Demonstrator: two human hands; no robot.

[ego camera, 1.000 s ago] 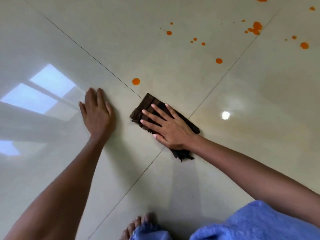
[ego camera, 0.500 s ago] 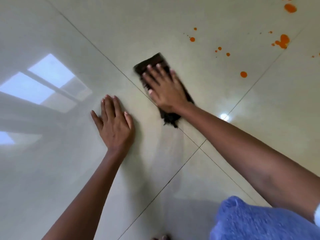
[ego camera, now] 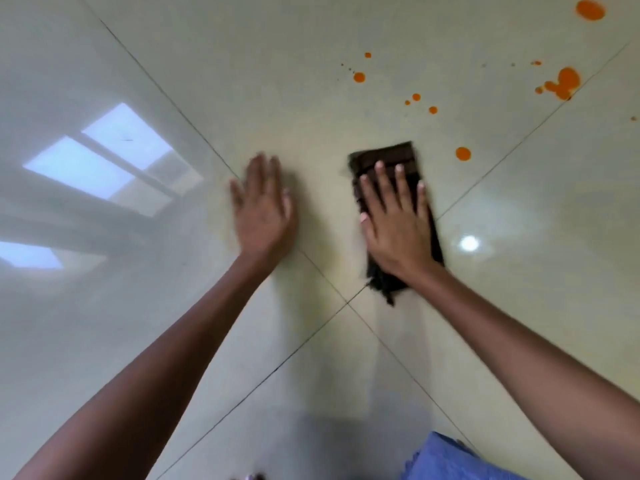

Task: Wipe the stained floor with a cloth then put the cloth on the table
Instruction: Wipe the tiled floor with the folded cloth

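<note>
Cloth lies under right hand, orange stains just beyond.

Indoor room, most likely in a home. Floor laid with large glossy cream floor tiles, meeting at thin dark grout lines. The polished surface mirrors a pale paned window reflection and a small round white lamp glare (so: roofed, daylit, ceiling-lit). Round orange liquid splashes dot the tiles. Which room it is cannot be told.
</note>
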